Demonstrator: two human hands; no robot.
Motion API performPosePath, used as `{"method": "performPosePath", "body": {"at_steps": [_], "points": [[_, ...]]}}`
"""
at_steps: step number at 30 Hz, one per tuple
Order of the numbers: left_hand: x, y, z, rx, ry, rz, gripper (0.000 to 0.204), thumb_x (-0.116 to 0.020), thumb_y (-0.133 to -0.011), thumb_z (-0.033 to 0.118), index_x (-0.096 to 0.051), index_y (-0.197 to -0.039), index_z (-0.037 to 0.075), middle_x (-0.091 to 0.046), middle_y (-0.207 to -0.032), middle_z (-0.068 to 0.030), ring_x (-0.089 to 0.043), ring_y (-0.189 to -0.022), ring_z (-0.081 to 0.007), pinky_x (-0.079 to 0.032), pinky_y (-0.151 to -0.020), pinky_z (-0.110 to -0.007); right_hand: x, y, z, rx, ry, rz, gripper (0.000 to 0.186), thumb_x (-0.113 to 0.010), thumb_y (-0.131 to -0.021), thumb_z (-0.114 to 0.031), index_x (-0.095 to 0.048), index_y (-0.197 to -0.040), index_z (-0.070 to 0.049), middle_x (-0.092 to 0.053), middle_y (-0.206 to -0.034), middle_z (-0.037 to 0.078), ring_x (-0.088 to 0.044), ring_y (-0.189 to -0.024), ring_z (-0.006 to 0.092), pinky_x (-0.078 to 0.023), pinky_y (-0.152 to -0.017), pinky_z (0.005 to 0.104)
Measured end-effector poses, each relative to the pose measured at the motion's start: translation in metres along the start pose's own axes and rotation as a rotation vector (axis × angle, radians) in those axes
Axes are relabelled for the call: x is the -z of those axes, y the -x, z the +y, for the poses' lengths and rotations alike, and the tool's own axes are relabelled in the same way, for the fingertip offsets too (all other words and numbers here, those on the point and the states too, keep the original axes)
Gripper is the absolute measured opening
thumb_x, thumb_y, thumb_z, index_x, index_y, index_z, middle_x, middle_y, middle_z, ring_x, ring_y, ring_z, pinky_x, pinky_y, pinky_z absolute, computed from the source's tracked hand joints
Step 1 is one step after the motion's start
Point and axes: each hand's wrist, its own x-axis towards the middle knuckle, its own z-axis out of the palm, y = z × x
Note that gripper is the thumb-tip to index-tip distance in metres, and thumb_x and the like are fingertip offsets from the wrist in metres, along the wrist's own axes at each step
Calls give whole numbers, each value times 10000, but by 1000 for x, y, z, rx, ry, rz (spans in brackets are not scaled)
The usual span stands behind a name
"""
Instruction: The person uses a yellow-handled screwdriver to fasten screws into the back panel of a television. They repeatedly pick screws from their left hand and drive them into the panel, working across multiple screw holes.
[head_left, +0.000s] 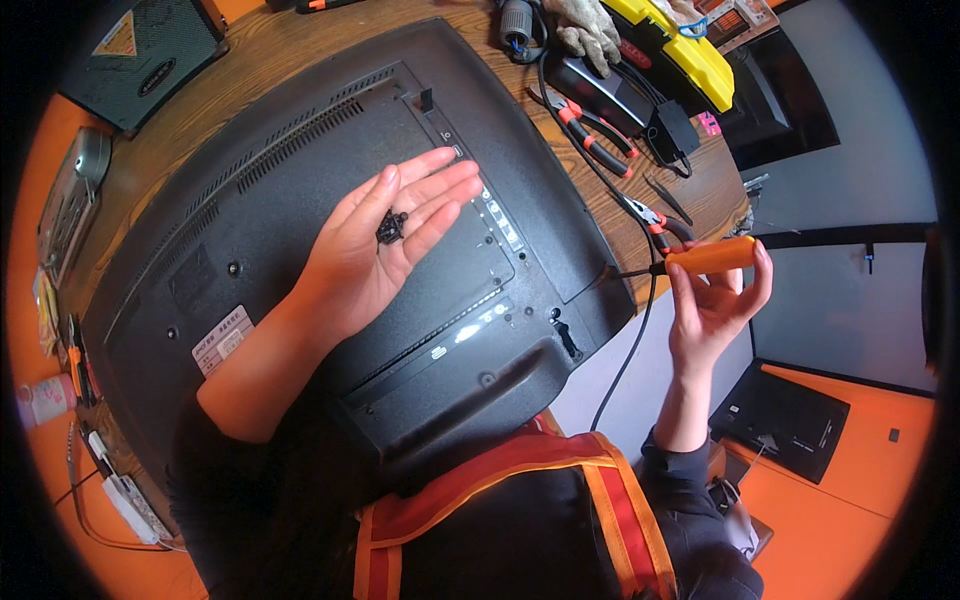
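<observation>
My left hand is palm up with fingers loosely extended, holding a small pile of black screws above the black back panel of a flat screen, which lies face down on the wooden table. My right hand grips an orange-handled screwdriver just beyond the screen's right edge, its dark shaft pointing left over that edge. The panel has vents, a label, a row of ports and several holes.
Pliers, tweezers, black cables, work gloves, a power adapter and a yellow toolbox lie along the table's upper right. A speaker stands upper left. More tools and a power strip line the left side.
</observation>
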Motion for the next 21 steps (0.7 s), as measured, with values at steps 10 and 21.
{"method": "performPosePath", "body": {"at_steps": [10,21], "points": [[-1,0,0,-2,15,1,444,-261,-939,241,-271,-1251,-74,-390,-1248,-199,-406,-1162,-234,-357,-966,-274,5,-4,5,-10,3,28,665,-574,-746,71,-227,-1259,-170,-410,-1130,156,-532,-970,235,-508,-763,339],[-1,0,0,6,36,6,440,-260,-939,239,-274,-1250,-71,-395,-1241,-205,-411,-1156,-239,-362,-966,-283,-2,-4,0,-63,53,134,701,-574,-751,65,-197,-1289,-178,-476,-1081,158,-539,-951,221,-492,-778,331]]}}
